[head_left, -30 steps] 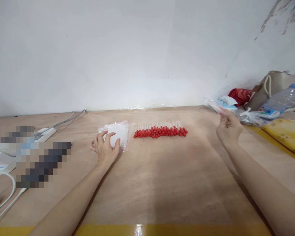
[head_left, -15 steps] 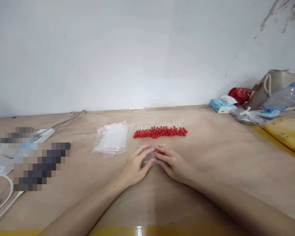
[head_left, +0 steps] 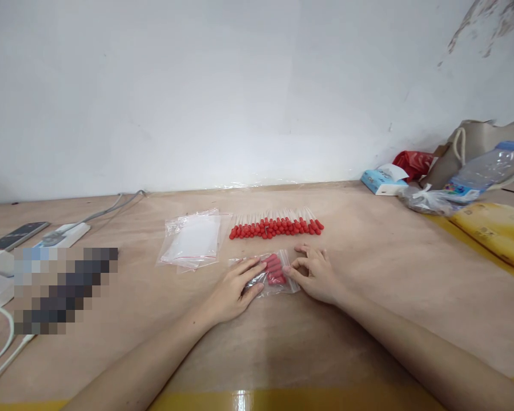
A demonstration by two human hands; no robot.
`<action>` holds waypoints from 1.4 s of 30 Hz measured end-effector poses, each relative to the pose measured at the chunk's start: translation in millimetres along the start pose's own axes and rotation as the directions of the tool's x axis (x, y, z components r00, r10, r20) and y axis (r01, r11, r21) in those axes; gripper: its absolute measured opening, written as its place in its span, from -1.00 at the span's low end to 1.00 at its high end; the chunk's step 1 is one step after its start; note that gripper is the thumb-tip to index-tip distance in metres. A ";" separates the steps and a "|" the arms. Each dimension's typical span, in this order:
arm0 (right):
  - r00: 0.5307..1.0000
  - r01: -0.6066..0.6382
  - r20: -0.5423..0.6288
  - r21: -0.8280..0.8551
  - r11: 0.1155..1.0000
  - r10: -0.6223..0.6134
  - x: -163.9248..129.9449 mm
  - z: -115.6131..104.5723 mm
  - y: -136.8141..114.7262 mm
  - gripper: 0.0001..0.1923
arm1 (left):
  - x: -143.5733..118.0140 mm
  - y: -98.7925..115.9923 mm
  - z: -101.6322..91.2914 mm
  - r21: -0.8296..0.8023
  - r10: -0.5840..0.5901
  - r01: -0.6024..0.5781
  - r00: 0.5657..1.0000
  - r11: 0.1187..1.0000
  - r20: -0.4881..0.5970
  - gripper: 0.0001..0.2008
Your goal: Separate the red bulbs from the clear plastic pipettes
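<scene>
A small clear zip bag [head_left: 272,273] holding several red-tipped sticks lies flat on the wooden table [head_left: 368,297]. My left hand [head_left: 233,288] rests on the bag's left part, fingers pressing it down. My right hand [head_left: 314,273] touches the bag's right edge with thumb and forefinger pinched at it. Just beyond, a row of loose red-tipped sticks [head_left: 276,224] lies side by side. A stack of empty clear zip bags [head_left: 192,244] sits to the left of that row.
At far right are a tissue pack [head_left: 379,180], a red bag [head_left: 413,162], a water bottle [head_left: 482,171], a beige tote [head_left: 475,142] and a yellow package [head_left: 494,228]. A power strip [head_left: 66,234], a phone [head_left: 17,235] and white cables [head_left: 4,342] lie at the left.
My right hand came back from the far right with a filled bag, and my left hand left the empty bags. Both now hold the filled bag flat on the table, fingers spread apart.
</scene>
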State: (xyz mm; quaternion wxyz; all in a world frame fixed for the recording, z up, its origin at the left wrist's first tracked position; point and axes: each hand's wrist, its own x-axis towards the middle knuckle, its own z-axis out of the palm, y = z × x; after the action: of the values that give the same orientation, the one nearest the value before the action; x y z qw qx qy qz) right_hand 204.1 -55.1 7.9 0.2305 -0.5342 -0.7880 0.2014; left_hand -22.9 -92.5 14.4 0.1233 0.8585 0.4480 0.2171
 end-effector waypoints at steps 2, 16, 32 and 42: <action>0.997 -0.048 0.053 0.034 0.998 0.047 -1.2 0.7 -5.7 -0.65 | -0.1 0.4 0.4 -0.001 -0.003 0.003 1.000 1.000 -0.007 -0.58; 0.990 -0.128 0.066 0.119 0.985 0.121 1.6 1.9 -5.8 -0.69 | 53.7 9.5 -0.2 0.215 0.289 -0.278 0.957 0.936 -0.024 -0.74; 0.990 -0.125 0.081 0.161 0.979 0.113 -0.1 0.2 -7.1 -0.65 | 64.4 -9.1 5.9 0.288 0.646 -0.600 0.757 0.747 -0.099 -0.79; 0.990 -0.112 0.107 0.175 0.978 0.094 1.1 1.9 -6.4 -0.68 | 65.9 -5.0 9.6 0.341 0.570 -0.535 0.822 0.773 -0.004 -0.78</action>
State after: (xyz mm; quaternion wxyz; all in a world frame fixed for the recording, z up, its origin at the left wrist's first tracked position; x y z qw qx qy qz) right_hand 197.8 -56.4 10.1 0.2282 -0.5407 -0.7481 0.3097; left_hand 11.4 -35.7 21.3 -0.1130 0.9473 0.2114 0.2124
